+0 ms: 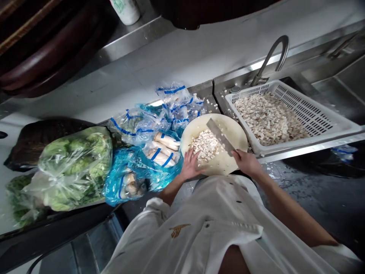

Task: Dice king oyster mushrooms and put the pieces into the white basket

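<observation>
My right hand is wrapped round the handle of a cleaver, whose blade lies across the round cutting board. Left of the blade sits a loose pile of diced mushroom. At the pile's near left side rests my left hand, fingers stretched out and spread, touching the board's edge and the nearest pieces. Packs of whole king oyster mushrooms in clear and blue plastic lie just left of the board.
A white plastic basket with chopped pieces stands right of the board, below a curved faucet. Crumpled empty bags lie behind the board. Far left is a clear bag of leafy greens. A metal shelf runs above.
</observation>
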`<state>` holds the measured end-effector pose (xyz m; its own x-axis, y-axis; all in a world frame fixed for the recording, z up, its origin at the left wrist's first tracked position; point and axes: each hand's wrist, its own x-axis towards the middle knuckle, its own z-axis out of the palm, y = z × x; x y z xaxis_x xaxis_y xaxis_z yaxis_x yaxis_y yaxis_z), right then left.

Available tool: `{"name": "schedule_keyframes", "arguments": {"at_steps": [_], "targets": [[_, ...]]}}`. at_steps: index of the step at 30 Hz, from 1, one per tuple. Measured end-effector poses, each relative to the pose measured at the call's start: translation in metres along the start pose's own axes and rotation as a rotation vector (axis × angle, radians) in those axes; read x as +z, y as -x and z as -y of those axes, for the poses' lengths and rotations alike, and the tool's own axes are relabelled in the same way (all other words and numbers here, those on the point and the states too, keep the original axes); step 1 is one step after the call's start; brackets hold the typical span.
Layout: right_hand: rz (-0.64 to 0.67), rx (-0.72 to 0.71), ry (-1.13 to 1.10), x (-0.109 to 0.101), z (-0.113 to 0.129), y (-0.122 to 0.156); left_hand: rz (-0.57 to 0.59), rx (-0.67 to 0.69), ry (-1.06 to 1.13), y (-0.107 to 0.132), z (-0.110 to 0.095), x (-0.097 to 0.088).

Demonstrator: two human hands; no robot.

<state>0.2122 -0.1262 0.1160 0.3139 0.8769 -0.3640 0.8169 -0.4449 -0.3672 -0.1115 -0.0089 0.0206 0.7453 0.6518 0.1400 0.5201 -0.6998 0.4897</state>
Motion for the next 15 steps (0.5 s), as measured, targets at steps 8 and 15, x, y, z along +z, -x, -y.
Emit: {"name": "schedule_keyframes", "arguments": {"at_steps": [8,15], "targets": [[0.06,0.248,0.222,0.0,-0.03,0.009,-0.098,-0.076,0.003,-0.045,-0.038,0.037],[0.198,0.046,0.121,0.006,-0.04,0.02,-0.221,-0.114,0.086,-0.102,-0.089,0.064]]}}
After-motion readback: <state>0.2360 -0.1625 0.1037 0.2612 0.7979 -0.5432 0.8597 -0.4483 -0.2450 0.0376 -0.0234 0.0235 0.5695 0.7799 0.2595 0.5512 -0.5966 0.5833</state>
